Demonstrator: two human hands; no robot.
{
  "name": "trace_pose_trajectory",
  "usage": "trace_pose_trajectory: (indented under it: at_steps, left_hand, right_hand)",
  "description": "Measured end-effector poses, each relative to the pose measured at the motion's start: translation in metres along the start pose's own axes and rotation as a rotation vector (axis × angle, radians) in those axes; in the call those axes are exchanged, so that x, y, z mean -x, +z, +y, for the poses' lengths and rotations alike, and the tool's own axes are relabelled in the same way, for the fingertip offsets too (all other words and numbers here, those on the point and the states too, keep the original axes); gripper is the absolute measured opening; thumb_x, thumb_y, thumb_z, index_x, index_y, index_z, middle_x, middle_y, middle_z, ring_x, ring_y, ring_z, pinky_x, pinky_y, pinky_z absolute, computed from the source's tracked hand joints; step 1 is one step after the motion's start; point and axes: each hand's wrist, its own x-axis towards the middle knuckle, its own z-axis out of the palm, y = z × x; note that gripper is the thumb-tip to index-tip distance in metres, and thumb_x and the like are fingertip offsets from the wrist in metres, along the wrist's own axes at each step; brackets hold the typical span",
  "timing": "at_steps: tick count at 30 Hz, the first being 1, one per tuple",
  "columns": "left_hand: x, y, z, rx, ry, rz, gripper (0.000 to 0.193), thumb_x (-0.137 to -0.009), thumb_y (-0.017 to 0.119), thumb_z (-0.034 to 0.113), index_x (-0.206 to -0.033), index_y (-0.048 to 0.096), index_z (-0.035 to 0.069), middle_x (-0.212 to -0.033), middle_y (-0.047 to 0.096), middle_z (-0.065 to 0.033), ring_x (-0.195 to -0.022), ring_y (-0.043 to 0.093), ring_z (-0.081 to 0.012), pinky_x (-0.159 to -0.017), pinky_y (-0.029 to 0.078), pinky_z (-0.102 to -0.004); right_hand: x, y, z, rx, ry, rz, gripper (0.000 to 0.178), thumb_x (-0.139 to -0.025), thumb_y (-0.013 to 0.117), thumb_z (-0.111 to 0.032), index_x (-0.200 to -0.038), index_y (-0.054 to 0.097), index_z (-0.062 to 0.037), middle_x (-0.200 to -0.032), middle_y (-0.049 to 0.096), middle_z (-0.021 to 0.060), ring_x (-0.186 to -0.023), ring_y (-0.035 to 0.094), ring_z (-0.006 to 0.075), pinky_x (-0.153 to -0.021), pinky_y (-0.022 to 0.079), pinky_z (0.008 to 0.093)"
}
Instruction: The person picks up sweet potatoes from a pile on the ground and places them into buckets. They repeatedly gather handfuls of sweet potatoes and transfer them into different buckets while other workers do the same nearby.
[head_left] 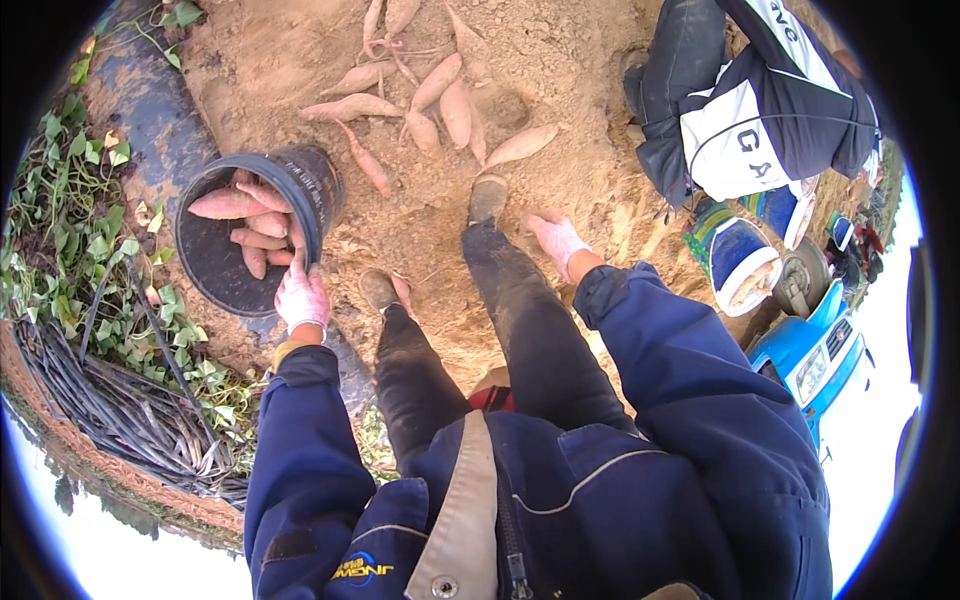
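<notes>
My left hand (302, 297), in a pale pinkish glove, is closed on the rim of a black bucket (322, 190). The bucket is tipped so its mouth faces me, and several sweet potatoes (225, 204) lie inside it. Ahead of my feet, more sweet potatoes (457, 112) are spread on the sandy soil, some still joined by thin roots. My right hand (556, 243), gloved alike, hangs low over the soil just right of my boot (488, 199). Its fingers are stretched out, with nothing seen in them.
Another person in a black-and-white top (770, 120) bends over at the upper right, close to filled sacks (745, 262). A blue vehicle (815, 360) stands behind. Green vines (75, 230), black plastic film (150, 90) and bundled dark hoses (130, 420) lie along the left.
</notes>
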Motion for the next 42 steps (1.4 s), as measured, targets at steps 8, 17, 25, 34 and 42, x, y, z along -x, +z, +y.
trace_pose_trajectory:
  at_steps: [8, 17, 25, 34, 42]
  left_hand:
    - [-0.004, 0.006, -0.014, -0.052, 0.064, 0.06, 0.067, -0.088, 0.068, 0.021, -0.152, 0.049, 0.027, -0.142, 0.06, -0.009, -0.128, 0.057, -0.0357, -0.109, 0.043, -0.0514]
    - [-0.008, -0.015, 0.004, -0.013, 0.109, 0.046, 0.06, -0.095, 0.064, 0.026, -0.152, 0.048, 0.015, -0.146, 0.054, -0.0202, -0.132, 0.052, -0.0446, -0.112, 0.043, -0.051]
    - [0.019, -0.003, 0.134, 0.511, 0.541, 0.097, 0.049, -0.097, 0.062, 0.009, -0.144, 0.054, -0.001, -0.142, 0.058, -0.0242, -0.138, 0.051, -0.0378, -0.119, 0.036, -0.0476]
    - [-0.06, 0.262, 0.163, 0.918, -0.574, -0.5, 0.069, -0.09, 0.075, 0.03, -0.143, 0.049, -0.007, -0.131, 0.064, -0.0196, -0.116, 0.062, -0.03, -0.101, 0.048, -0.0367]
    - [-0.073, 0.286, 0.169, 0.986, -0.552, -0.31, 0.057, -0.088, 0.071, 0.015, -0.138, 0.048, -0.001, -0.125, 0.066, -0.0188, -0.115, 0.065, -0.0281, -0.098, 0.05, -0.036]
  right_hand:
    - [-0.031, -0.034, 0.022, 0.194, 0.076, -0.097, 0.041, -0.1, 0.061, -0.033, -0.133, 0.068, -0.0105, -0.115, 0.074, 0.009, -0.095, 0.07, 0.0224, -0.083, 0.055, 0.0359]
    - [-0.098, -0.053, 0.109, 0.682, -0.093, 0.059, 0.047, -0.097, 0.065, -0.039, -0.134, 0.066, -0.0093, -0.112, 0.074, 0.0159, -0.106, 0.071, 0.0314, -0.09, 0.055, 0.0389]
    - [-0.141, -0.022, 0.12, 1.01, -0.137, 0.076, 0.044, -0.096, 0.058, -0.036, -0.135, 0.064, -0.0166, -0.129, 0.064, 0.0242, -0.117, 0.062, 0.046, -0.103, 0.05, 0.0517]
    - [-0.219, -0.031, -0.013, 1.332, -0.887, 0.441, 0.052, -0.083, 0.073, -0.016, -0.133, 0.062, -0.0188, -0.136, 0.062, 0.01, -0.14, 0.05, 0.0303, -0.113, 0.038, 0.0548]
    - [-0.222, -0.031, -0.052, 1.6, -0.511, 0.013, 0.044, -0.088, 0.072, -0.017, -0.131, 0.064, -0.0184, -0.13, 0.066, 0.0107, -0.13, 0.059, 0.0295, -0.118, 0.036, 0.051]
